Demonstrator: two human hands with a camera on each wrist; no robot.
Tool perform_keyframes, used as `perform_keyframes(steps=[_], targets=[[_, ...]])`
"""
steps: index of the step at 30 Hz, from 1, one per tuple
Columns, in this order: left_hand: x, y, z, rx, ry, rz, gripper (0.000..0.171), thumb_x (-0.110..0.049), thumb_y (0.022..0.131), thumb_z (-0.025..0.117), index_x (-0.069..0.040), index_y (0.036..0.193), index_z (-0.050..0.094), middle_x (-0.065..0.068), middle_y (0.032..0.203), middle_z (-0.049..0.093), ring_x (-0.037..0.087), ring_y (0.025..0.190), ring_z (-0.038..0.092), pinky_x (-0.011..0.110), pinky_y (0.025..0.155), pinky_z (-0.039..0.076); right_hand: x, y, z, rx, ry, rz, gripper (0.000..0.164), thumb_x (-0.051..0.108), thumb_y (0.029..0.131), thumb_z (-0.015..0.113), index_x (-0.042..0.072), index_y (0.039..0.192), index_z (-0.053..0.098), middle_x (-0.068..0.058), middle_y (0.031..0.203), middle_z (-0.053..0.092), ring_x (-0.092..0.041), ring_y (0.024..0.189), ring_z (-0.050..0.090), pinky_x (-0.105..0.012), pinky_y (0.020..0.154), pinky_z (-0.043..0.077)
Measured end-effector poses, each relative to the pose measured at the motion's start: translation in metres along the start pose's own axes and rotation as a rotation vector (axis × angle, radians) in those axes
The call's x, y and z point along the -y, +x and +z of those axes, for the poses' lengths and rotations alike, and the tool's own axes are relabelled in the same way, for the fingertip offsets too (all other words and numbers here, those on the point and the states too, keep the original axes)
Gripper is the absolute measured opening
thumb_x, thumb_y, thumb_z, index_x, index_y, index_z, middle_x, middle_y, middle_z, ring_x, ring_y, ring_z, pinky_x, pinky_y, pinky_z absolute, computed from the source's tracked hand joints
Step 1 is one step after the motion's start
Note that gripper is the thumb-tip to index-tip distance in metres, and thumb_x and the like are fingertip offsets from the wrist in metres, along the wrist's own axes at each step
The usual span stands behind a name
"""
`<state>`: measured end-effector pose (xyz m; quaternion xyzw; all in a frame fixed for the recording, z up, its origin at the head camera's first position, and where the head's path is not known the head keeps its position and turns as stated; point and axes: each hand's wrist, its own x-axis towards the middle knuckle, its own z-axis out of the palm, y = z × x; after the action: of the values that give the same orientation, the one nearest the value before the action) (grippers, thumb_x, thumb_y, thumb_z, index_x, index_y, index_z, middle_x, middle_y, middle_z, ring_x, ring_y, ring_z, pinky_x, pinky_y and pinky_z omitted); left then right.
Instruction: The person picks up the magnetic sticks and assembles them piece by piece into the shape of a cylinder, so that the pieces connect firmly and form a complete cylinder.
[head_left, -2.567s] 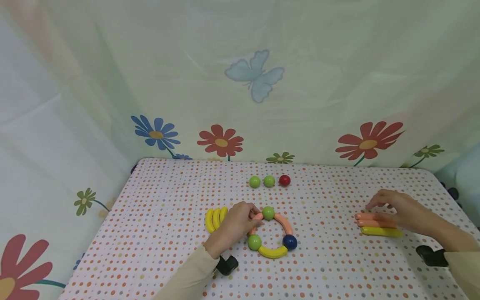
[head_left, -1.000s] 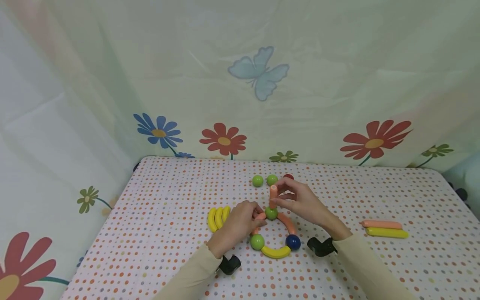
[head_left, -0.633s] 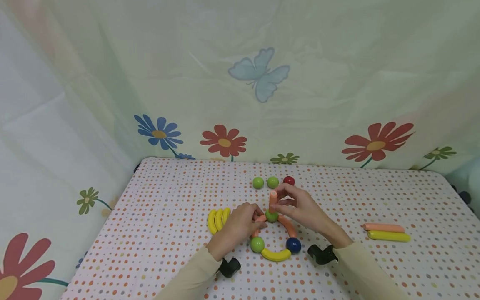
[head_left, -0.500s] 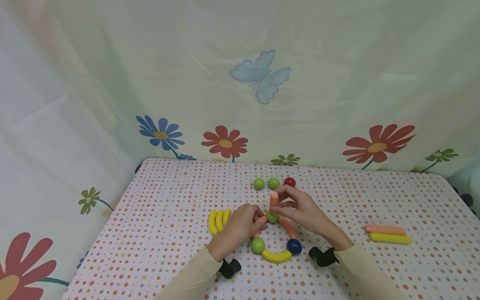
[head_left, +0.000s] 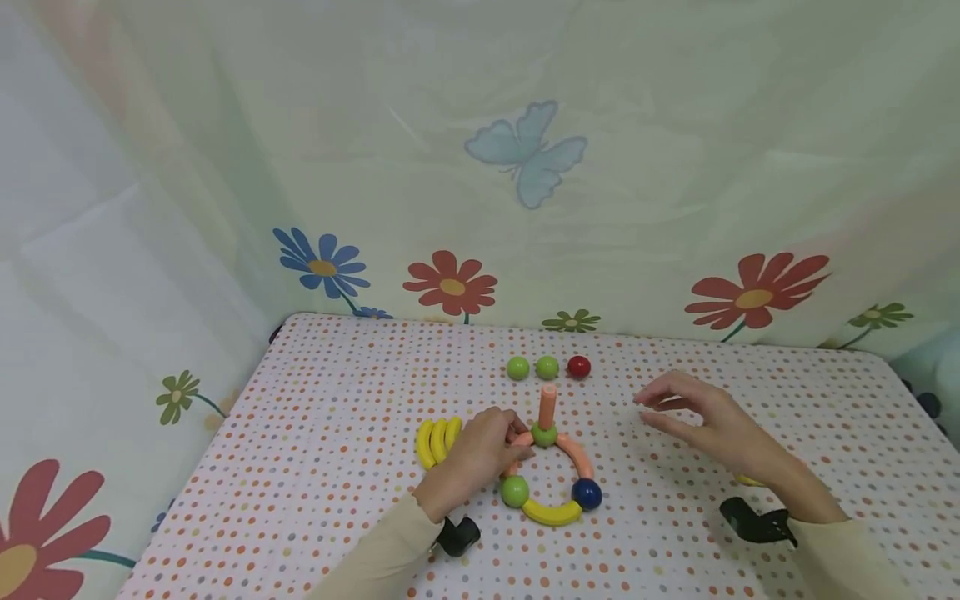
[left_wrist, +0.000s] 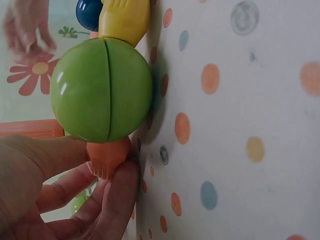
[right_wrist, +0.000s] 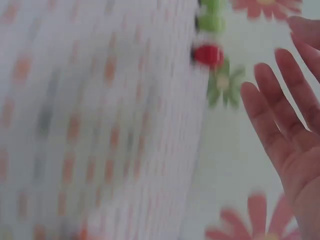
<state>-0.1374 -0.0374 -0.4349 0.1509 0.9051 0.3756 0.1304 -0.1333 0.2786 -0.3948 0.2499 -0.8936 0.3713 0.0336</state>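
Toy balls and rods form a ring on the table. My left hand [head_left: 480,450] pinches the ring's left curved orange rod [left_wrist: 107,156], just beside a green ball [left_wrist: 100,90]. On the ring's far green ball [head_left: 544,435] stands a straight orange rod [head_left: 548,407], upright, with no hand on it. A second curved orange rod [head_left: 577,458], a blue ball [head_left: 587,493] and a curved yellow rod [head_left: 552,512] make up the rest. To the right, my right hand [head_left: 712,423] is in the air, fingers extended, holding nothing; the right wrist view shows its spread fingers [right_wrist: 285,117].
Behind the ring, two green balls [head_left: 517,368] and a red ball [head_left: 578,367] sit in a row. Several curved yellow rods [head_left: 438,442] lie left of my left hand. A yellow straight rod [head_left: 749,481] is mostly hidden under my right forearm. A printed curtain [head_left: 637,208] hangs behind the table.
My right hand took a straight orange rod from the right-hand pile and stood it on the far green ball. It has since let go and moved right. The left hand has kept its place.
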Motion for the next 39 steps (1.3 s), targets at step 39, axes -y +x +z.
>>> perform_keyframes(steps=[39], targets=[[0.002, -0.002, 0.001, -0.003, 0.012, 0.03, 0.02, -0.016, 0.093, 0.081, -0.003, 0.106, 0.074, -0.001, 0.085, 0.058, 0.009, 0.074, 0.05, 0.023, 0.067, 0.045, 0.029, -0.021, 0.034, -0.006, 0.379, -0.092, 0.037, -0.014, 0.087, 0.076, 0.004, 0.118, 0.069, 0.003, 0.111, 0.069, -0.01, 0.098, 0.068, -0.027, 0.083, 0.059]])
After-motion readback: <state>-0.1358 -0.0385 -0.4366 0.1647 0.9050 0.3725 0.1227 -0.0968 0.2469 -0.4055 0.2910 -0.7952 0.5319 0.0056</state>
